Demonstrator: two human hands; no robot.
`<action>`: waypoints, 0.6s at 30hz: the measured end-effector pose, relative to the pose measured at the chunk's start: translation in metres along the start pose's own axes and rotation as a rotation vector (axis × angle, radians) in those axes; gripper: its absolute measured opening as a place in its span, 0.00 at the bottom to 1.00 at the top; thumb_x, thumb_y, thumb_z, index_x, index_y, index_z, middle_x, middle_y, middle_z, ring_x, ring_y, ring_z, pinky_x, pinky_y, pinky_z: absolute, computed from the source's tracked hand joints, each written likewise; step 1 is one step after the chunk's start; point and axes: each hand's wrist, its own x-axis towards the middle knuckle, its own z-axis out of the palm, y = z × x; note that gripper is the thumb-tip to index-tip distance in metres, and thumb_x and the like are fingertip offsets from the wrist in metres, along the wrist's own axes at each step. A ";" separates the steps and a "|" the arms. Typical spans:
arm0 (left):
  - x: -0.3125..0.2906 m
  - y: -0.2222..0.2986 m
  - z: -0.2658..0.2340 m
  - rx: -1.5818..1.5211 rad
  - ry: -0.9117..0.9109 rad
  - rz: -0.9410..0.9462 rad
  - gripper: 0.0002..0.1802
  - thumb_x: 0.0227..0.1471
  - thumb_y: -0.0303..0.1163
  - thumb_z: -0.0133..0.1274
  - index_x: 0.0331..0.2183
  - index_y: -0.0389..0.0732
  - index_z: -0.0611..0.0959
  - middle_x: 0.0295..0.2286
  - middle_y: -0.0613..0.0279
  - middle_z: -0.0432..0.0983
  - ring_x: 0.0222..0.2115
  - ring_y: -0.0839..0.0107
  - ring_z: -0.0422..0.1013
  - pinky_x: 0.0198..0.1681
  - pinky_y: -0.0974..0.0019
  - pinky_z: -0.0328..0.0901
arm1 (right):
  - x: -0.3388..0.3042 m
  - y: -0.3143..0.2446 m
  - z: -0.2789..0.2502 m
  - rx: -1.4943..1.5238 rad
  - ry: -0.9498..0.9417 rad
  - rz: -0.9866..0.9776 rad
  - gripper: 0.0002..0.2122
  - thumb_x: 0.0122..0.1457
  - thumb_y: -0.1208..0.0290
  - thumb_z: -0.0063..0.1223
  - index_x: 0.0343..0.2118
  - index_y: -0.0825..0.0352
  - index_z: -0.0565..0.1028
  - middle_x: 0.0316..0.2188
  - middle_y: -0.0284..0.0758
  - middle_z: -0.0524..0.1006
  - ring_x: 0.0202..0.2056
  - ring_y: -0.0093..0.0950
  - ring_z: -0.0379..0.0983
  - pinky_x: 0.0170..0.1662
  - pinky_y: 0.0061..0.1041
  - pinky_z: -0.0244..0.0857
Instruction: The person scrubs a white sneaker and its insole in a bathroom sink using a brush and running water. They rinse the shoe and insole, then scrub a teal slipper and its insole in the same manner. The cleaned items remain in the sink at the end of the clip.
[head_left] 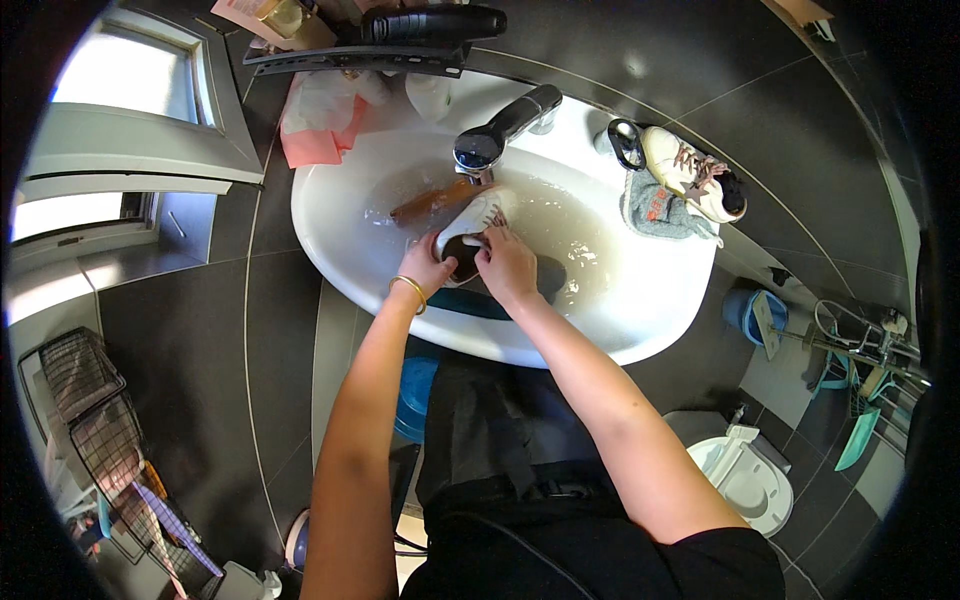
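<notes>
Editor: Head view, what are the hands doing?

Photographer: Two bare hands work a white lace-up sneaker [485, 210] over a white washbasin [660, 312]. The left hand [430, 266], a gold bangle [413, 286] at its wrist, is clamped on the shoe's near side at the dark opening. The right hand [508, 268] has its fingers drawn together, pinching the opposite edge.

Editor: And the shoe's position?

Photographer: Between the two hands, tilted, its laced front pointing away from them toward a chrome faucet [480, 148] just beyond. Cloudy water [580, 215] spreads to the right hand's right.

Editor: Anything else in the basin?

Photographer: A long orange-brown object [425, 205] lies beyond the left hand, near the shoe; its kind cannot be made out. A dark shape [550, 275] sits just right of the right hand, too murky to identify.

Editor: Around the rim?

Photographer: Well to the right of the right hand, and farther out, a second lace-up sneaker [685, 165] rests beside a gray cloth [660, 208]. Beyond the left hand, to its left, sits a pink-and-clear plastic bag [322, 122]. Nearer the wearer than the left hand, a blue tub [415, 400] shows below the basin.
</notes>
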 end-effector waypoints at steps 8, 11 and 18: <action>-0.016 0.019 0.028 0.034 0.154 0.169 0.17 0.44 0.19 0.45 0.40 0.34 0.77 0.41 0.41 0.71 0.43 0.45 0.68 0.48 0.55 0.64 | 0.018 0.011 0.019 0.448 0.004 0.358 0.07 0.50 0.77 0.55 0.32 0.71 0.77 0.25 0.37 0.79 0.27 0.24 0.76 0.34 0.23 0.68; 0.041 -0.043 0.072 -0.039 -0.012 0.021 0.16 0.49 0.21 0.46 0.43 0.34 0.77 0.39 0.49 0.76 0.39 0.53 0.72 0.44 0.58 0.66 | 0.021 -0.001 0.021 0.596 -0.061 0.348 0.06 0.51 0.80 0.55 0.33 0.72 0.77 0.25 0.34 0.79 0.27 0.19 0.74 0.33 0.19 0.68; 0.088 -0.019 0.086 -1.512 -0.182 -0.546 0.17 0.56 0.37 0.42 0.42 0.38 0.77 0.39 0.57 0.76 0.39 0.62 0.72 0.43 0.63 0.67 | 0.021 0.031 0.024 0.424 -0.261 0.216 0.08 0.52 0.75 0.56 0.35 0.70 0.78 0.26 0.35 0.79 0.27 0.20 0.74 0.31 0.21 0.68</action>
